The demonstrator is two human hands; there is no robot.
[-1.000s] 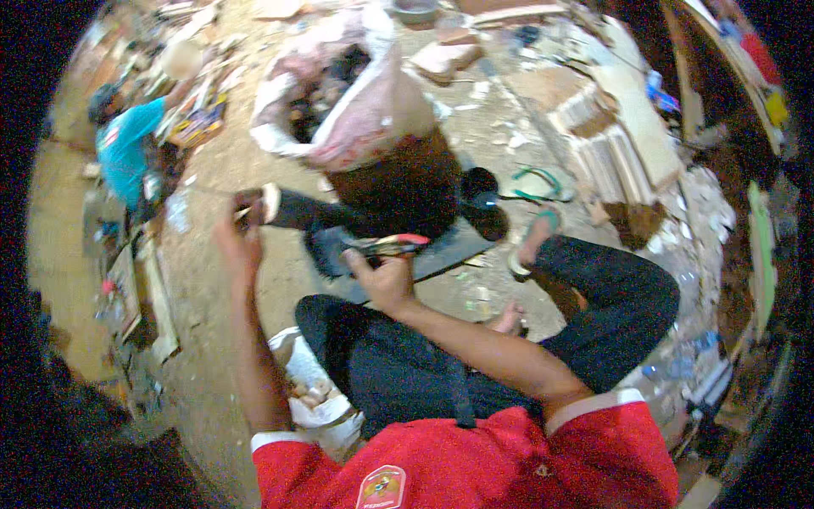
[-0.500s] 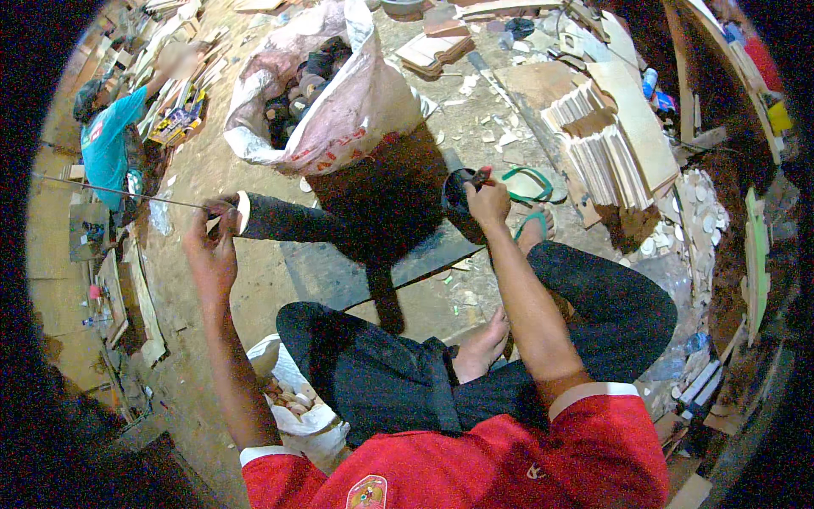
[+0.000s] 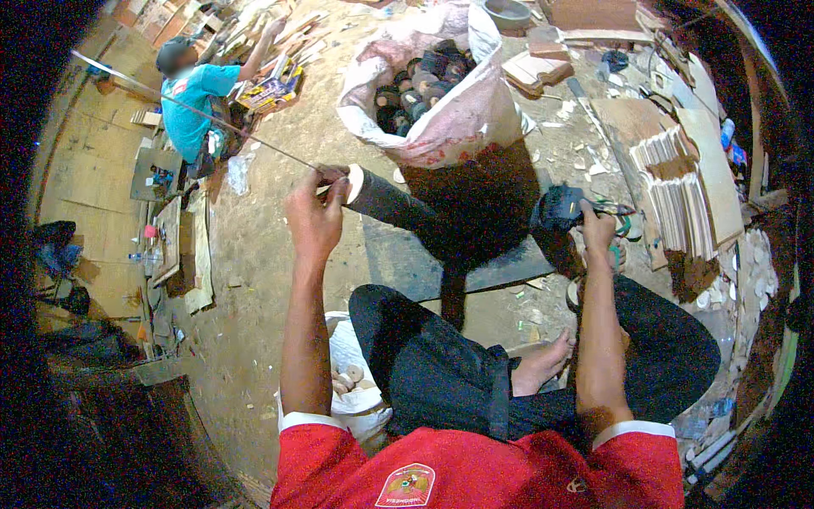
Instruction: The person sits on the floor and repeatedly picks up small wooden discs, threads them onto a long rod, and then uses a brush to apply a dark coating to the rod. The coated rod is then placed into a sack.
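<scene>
My left hand (image 3: pixel 315 212) is closed, its fingers pinching a long thin rod (image 3: pixel 237 131) that runs off to the upper left. Right beside those fingers, a pale disc (image 3: pixel 355 183) caps the near end of a long dark cylinder (image 3: pixel 390 202), which slants down to the right into deep shadow. My right hand (image 3: pixel 599 227) grips a black rounded object (image 3: pixel 561 208), its exact kind unclear in the poor light. Beyond both hands stands a large white sack (image 3: pixel 475 127), open at the top. Dark round pieces (image 3: pixel 417 93) fill it.
A smaller white sack (image 3: pixel 370 404) of pale round pieces stands beside my left knee. Stacked thin pale boards (image 3: pixel 678 195) lie to the right, near scattered chips. At the far left another person (image 3: pixel 191 110) in a teal shirt reaches over wood pieces. A dark flat board (image 3: pixel 398 263) lies before me.
The whole view has shifted, so the scene sits further right and lower. My left hand stays at the rod by the cylinder's pale end. The black object is turned differently in my right hand.
</scene>
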